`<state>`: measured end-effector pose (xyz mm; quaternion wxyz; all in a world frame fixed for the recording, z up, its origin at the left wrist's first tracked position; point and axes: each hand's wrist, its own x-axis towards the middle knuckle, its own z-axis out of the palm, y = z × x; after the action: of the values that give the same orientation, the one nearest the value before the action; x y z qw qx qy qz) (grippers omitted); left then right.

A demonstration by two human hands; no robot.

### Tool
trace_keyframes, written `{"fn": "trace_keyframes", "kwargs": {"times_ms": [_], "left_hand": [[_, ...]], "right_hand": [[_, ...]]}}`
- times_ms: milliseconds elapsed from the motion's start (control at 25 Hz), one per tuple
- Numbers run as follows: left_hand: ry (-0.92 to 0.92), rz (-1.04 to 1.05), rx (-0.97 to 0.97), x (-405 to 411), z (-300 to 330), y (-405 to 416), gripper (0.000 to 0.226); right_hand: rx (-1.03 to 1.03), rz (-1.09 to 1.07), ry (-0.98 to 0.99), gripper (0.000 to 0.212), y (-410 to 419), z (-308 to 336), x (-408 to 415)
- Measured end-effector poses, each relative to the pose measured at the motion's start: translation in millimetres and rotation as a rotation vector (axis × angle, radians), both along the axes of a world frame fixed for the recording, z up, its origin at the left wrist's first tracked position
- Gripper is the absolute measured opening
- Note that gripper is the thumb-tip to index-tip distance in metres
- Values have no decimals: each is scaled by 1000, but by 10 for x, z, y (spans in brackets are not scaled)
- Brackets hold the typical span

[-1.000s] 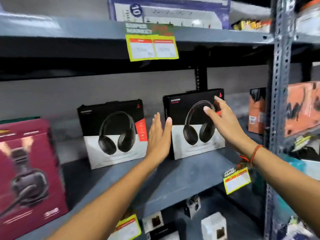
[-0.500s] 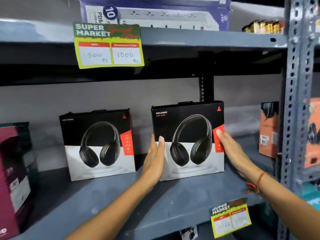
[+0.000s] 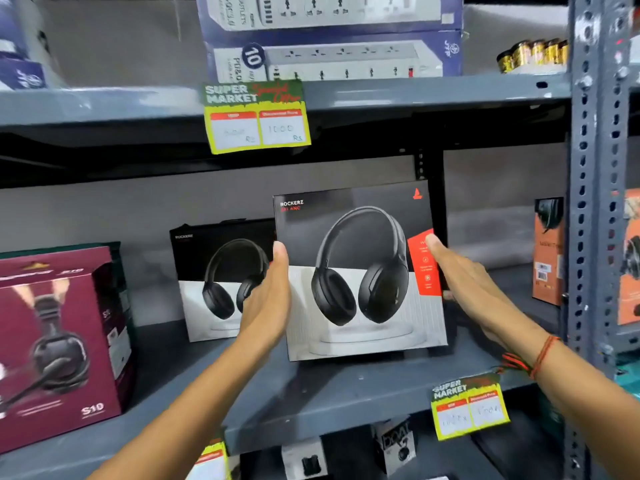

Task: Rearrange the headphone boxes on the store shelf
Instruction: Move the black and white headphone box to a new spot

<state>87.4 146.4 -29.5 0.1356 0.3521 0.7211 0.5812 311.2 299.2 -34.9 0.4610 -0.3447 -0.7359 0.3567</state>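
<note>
A black-and-white Rockerz headphone box (image 3: 360, 271) is held upright just above the grey shelf (image 3: 346, 396), pulled toward me. My left hand (image 3: 268, 296) clasps its left edge, thumb on the front. My right hand (image 3: 464, 289) clasps its right edge, thumb on the red strip. A second, identical headphone box (image 3: 214, 271) stands on the shelf behind and to the left, partly hidden by my left hand and the held box.
A maroon S10 headset box (image 3: 59, 341) stands at the shelf's left. An orange box (image 3: 549, 251) sits far right beside the perforated steel upright (image 3: 592, 202). Power-strip boxes (image 3: 332, 39) lie on the upper shelf. Yellow price tags (image 3: 256, 116) hang from shelf edges.
Both hands have closed on the right-hand box's sides and lifted it off the shelf toward me. The camera view shifted right and closer.
</note>
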Motion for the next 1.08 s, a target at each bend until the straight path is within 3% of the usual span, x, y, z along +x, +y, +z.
{"fn": "trace_keyframes", "kwargs": {"times_ms": [160,240,400,560,760,960,1080], "left_hand": [[-71,55,66,-287,-62,-319,147],[-132,87,83,-560,-125,-422,148],[-245,72,129,-995,-168,-654,133],[-277,49,168,-1045,-87,-764,88],[-365,79,179,-1212,-20,-610,81],[-361,57,147,-1267,-71,-589,80],[-134,149,224,-1294,-111,-596,76]], "right_hand": [[3,104,1,90,-222,-64,-415],[-33,195,1,95,-287,-97,-680],[-99,413,-29,103,-396,-187,-1274],[-186,469,-53,116,-383,-264,-1733],[-219,491,-36,125,-361,-281,-1972],[-136,467,-48,104,-395,-335,-1999],[-92,385,-4,84,-515,-244,-2033]]}}
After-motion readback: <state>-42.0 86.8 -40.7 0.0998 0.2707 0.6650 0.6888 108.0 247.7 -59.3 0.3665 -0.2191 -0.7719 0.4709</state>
